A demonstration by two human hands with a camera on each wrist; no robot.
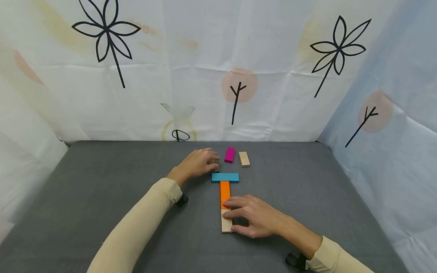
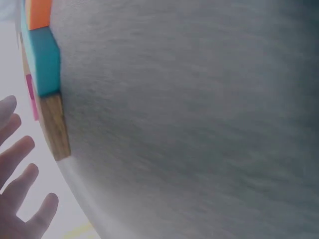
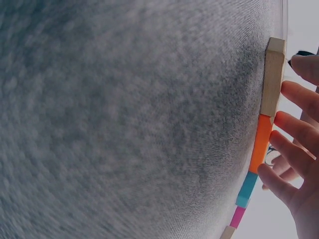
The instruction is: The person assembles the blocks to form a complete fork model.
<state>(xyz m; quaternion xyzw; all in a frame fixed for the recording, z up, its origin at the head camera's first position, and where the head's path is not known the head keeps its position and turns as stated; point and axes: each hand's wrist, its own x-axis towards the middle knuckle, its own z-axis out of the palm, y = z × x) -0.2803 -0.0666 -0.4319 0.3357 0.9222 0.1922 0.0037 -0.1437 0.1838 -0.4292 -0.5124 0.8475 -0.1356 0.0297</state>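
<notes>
On the grey table, a blue block [image 1: 225,177] lies crosswise above an orange block [image 1: 225,190], which meets a pale wooden block [image 1: 226,225] end to end. My right hand [image 1: 257,217] rests its fingertips along the orange and pale blocks, its fingers spread and fairly straight. Beyond the blue block's left end, my left hand [image 1: 198,164] hovers over a brown wooden block [image 2: 55,127], mostly hidden by the fingers in the head view. The left wrist view shows those fingers loosely spread, apart from the brown block.
A magenta block [image 1: 230,155] and another pale wooden block [image 1: 244,159] lie separately behind the blue one. White patterned cloth [image 1: 204,50] hangs along the far edge of the grey table [image 1: 102,188] and down both sides.
</notes>
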